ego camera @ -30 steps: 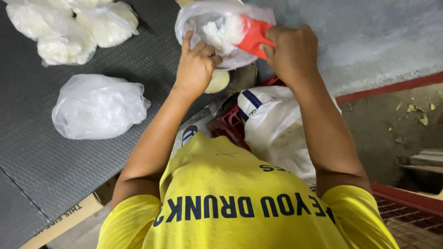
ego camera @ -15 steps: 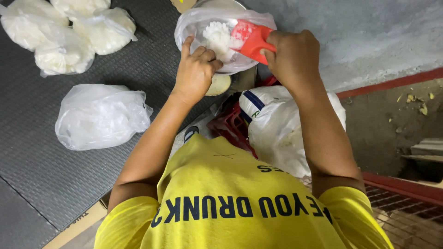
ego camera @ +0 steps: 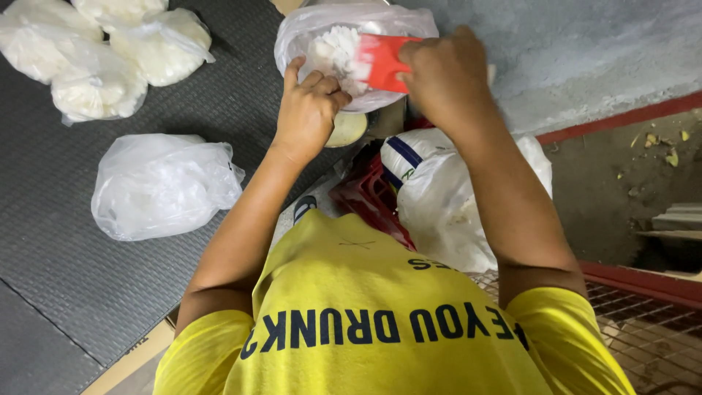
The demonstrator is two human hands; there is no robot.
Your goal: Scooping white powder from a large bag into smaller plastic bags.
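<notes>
Left hand (ego camera: pixel 307 110) pinches the bag (ego camera: pixel 351 51) rim open; right hand (ego camera: pixel 442 77) grips a red scoop (ego camera: pixel 384 60) inside. Thin rim could slip, spilling white powder (ego camera: pixel 333 55) beside the bag.

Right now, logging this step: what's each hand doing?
Left hand: closed on the bag rim.
Right hand: closed on the red scoop.

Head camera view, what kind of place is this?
Probably a small bulk-food packing spot. The right hand tips a red scoop of white powder into a clear plastic bag; filled bags lie on the dark ribbed mat.
</notes>
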